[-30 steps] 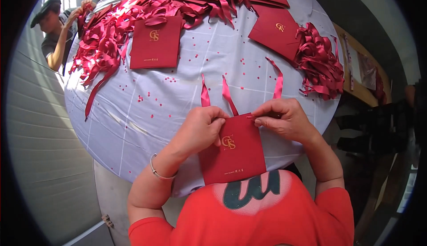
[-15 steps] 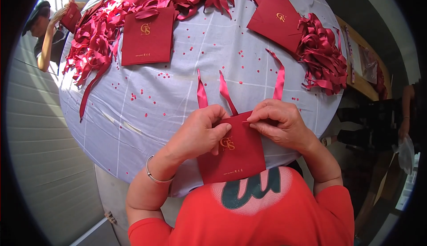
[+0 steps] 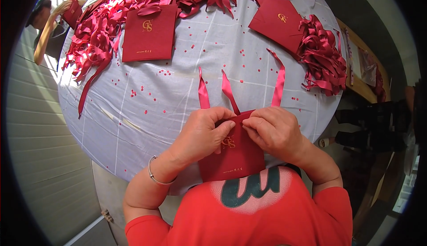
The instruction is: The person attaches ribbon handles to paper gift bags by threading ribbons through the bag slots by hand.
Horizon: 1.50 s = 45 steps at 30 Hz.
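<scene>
A: Leftmost?
B: Left hand (image 3: 202,133), thumb and fingers gripping the upper left of the bag (image 3: 238,165).
A: Next?
B: A ribbon (image 3: 228,89), meeting the bag's top edge between the hands; the bag extends below both sets of fingertips, long axis seemingly running down from that edge.
A: Rightmost?
B: Right hand (image 3: 279,132), fingertips pinched together near the bag's top middle, contents hidden. Both hands touch the bag, neither nearer.

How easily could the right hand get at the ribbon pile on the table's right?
Probably yes: mainly tablecloth lies between the ribbon pile and the right hand, though that hand is busy at the red bag.
</scene>
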Available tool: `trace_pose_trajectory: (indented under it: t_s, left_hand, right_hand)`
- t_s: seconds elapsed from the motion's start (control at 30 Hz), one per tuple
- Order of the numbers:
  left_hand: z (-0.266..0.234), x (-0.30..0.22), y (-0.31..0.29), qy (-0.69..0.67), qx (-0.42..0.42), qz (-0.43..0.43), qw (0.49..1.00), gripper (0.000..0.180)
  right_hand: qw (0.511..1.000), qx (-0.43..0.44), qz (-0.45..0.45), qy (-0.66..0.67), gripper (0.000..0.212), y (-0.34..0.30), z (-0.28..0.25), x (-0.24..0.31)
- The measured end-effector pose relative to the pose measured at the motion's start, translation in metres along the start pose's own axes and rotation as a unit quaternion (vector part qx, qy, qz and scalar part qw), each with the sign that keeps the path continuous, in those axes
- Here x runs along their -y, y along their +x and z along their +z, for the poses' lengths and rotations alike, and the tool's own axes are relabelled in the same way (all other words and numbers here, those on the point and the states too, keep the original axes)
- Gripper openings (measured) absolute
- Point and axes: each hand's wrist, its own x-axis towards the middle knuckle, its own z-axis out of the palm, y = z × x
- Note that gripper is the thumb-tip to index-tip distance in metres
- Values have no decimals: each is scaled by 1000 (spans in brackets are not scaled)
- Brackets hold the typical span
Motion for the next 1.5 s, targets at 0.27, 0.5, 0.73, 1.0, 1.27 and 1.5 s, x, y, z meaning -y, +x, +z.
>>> trace_pose_trajectory:
  t_s: [0.27,0.5,0.73,1.0,1.27,1.5]
  left_hand:
    - [5,1,-1,30,-17,25,999,13]
    - [5,9,-2,69,-14,69,995,14]
    - [15,21,0,230,-114,251,933,15]
    - [29,23,-4,270,-193,281,901,18]
    - [36,18,-12,321,-201,322,868,22]
    - [29,22,-3,246,-144,247,926,24]
  right_hand:
    - [985,12,16,-172,15,-2,11,31]
    - [964,75,226,118,18,8,-1,8]
    - [930,119,266,223,15,29,-23,-12]
    - [740,500,341,294,22,78,-26,-39]
    - [601,570,438,348,18,74,2,-62]
    - [548,541,492,407,14,63,11,-71]
